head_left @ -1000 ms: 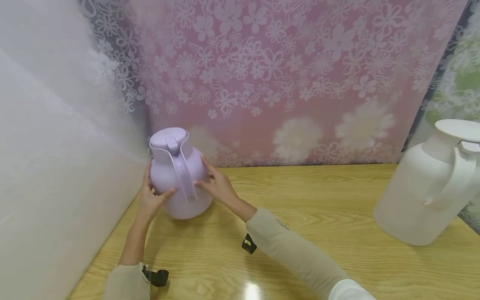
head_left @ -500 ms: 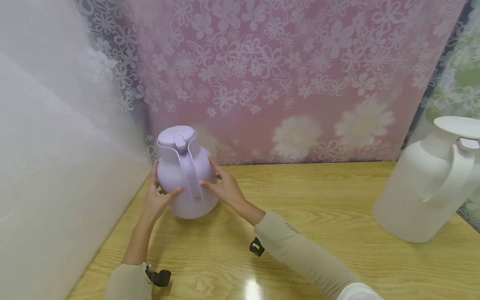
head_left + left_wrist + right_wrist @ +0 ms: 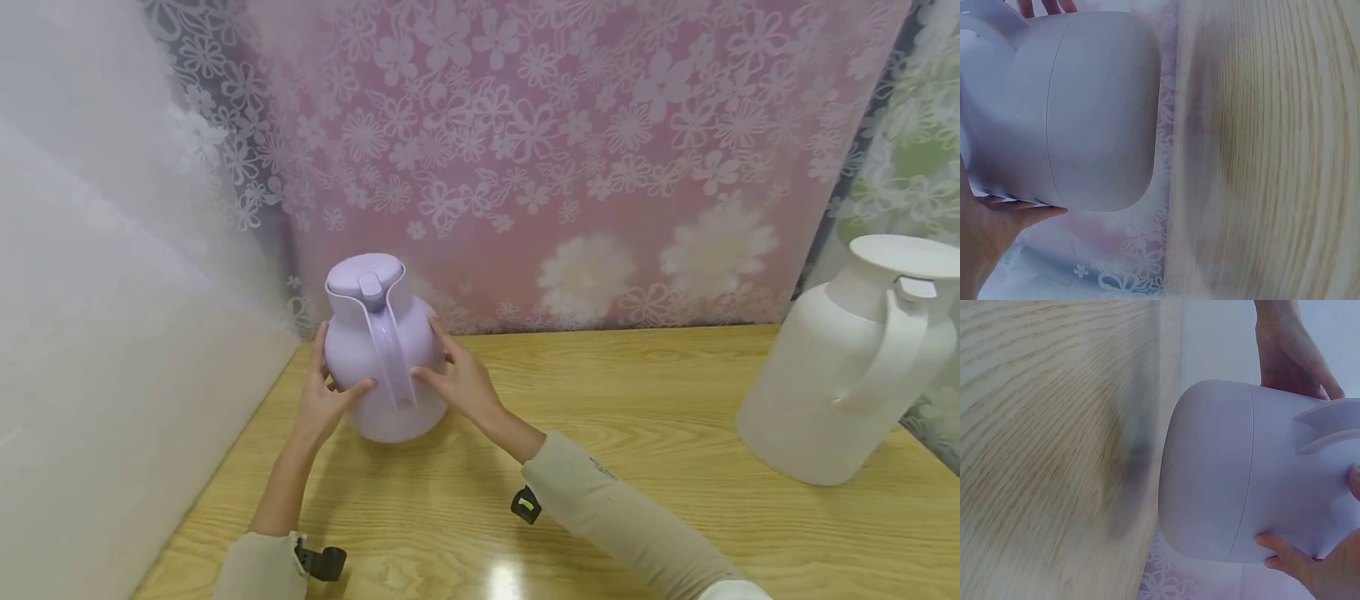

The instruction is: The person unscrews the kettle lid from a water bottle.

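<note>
Pale purple plastic makes up the little jug [image 3: 385,350], which is near the left back corner of the wooden table [image 3: 600,433]. It looks lifted or tipped a bit, because the wrist views show a gap and a shadow under its round bottom. Its lid is on and its handle faces the person.

The left hand [image 3: 326,396] presses on the jug's left side and the right hand [image 3: 457,379] presses on its right side. The fingers are spread and bent gently round the fat belly, with both thumbs in front near the handle. Two hands on the sides probably keep the smooth round jug from slipping or wobbling, and the handle is left free.

A big white jug [image 3: 840,392] stands well apart at the right of the table. A pink flower curtain [image 3: 562,150] hangs behind, and a white wall [image 3: 112,333] is on the left.

Compared with a second ago, the purple jug has slid a little to the right and a bit away from the white wall. Both hands have gone along with it and kept the same hold on its sides. The white jug also sits a touch more to the left in the picture, so the head has turned a little too.
</note>
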Available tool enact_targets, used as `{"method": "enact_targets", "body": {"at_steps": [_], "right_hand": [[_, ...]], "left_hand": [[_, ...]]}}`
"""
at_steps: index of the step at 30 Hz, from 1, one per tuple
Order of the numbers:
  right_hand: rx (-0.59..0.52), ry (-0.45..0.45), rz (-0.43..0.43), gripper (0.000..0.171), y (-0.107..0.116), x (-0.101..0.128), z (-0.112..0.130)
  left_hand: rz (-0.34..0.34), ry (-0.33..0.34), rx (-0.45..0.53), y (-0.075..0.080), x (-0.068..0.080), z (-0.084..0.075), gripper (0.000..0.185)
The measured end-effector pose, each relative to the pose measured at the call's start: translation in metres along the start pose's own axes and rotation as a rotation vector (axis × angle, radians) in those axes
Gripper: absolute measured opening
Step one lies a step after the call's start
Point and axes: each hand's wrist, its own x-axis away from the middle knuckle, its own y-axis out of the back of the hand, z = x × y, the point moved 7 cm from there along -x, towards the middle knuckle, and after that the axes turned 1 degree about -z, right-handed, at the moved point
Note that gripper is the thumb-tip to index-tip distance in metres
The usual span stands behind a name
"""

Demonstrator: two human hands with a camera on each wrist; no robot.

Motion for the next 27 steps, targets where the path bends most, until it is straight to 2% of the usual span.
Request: {"method": "enact_targets", "body": {"at_steps": [7,17,24,27], "right_hand": [[0.020,0.042,-0.031,0.072,0.013,0.007,0.003],[-0.008,0.019,-0.045,0.072,0.027,0.018,-0.002],[-0.013,0.023,-0.061,0.072,0.039,0.027,0.002],[-0.003,0.026,-0.075,0.071,0.045,0.030,0.003]], "left_hand": [[0.029,0.002,0.023,-0.009,0.001,-0.004,0.092],[0.037,0.008,0.029,-0.024,0.004,-0.013,0.092],[0.056,-0.002,0.014,-0.032,0.001,-0.002,0.096],[0.059,-0.014,0.001,-0.036,0.002,-0.005,0.096]]}}
